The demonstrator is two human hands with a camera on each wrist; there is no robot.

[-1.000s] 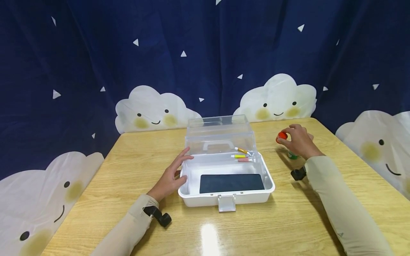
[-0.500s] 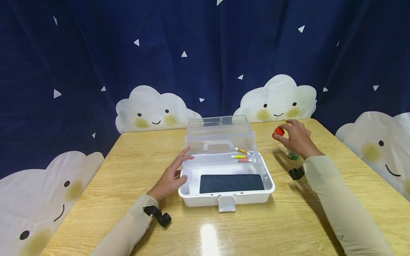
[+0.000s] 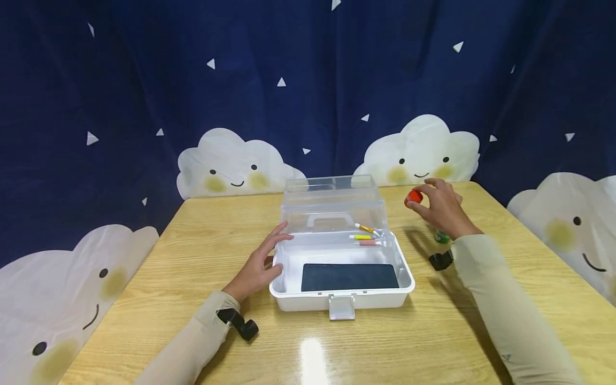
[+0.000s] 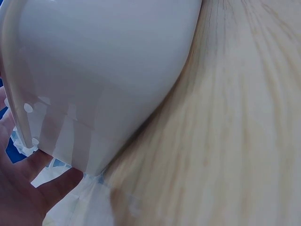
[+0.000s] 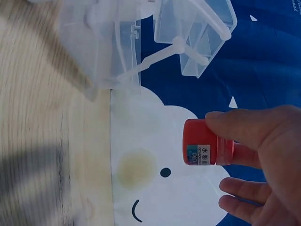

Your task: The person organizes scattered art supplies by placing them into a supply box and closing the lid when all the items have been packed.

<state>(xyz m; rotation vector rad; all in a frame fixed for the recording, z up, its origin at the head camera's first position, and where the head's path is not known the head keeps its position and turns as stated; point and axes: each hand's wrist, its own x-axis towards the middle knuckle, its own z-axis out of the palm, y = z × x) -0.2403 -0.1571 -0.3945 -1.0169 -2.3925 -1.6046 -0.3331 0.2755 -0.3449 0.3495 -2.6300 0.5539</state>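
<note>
A white plastic box (image 3: 406, 286) with its clear lid (image 3: 332, 206) raised stands on the wooden table. My left hand (image 3: 257, 270) rests against the box's left end, fingers spread, with thumb and index finger over the rim; in the left wrist view the fingers (image 4: 61, 188) touch the end wall. Up at the right, clear of the table, my right hand (image 3: 445, 208) pinches a small red paint jar (image 5: 202, 141) between thumb and fingers. The jar carries a printed label. Behind my right wrist stands a green jar (image 3: 441, 237), partly hidden.
Inside the box lie a dark flat panel (image 3: 348, 277) and several small tubes, among them a yellow tube (image 3: 363, 237) and a pink tube (image 3: 368, 243). A clasp (image 3: 341, 307) hangs at the front. Behind the table hangs a blue curtain (image 3: 289, 117) with clouds.
My right hand has lifted the red paint jar slightly and carried it left, towards the box. My left hand has stayed at the box's left end.
</note>
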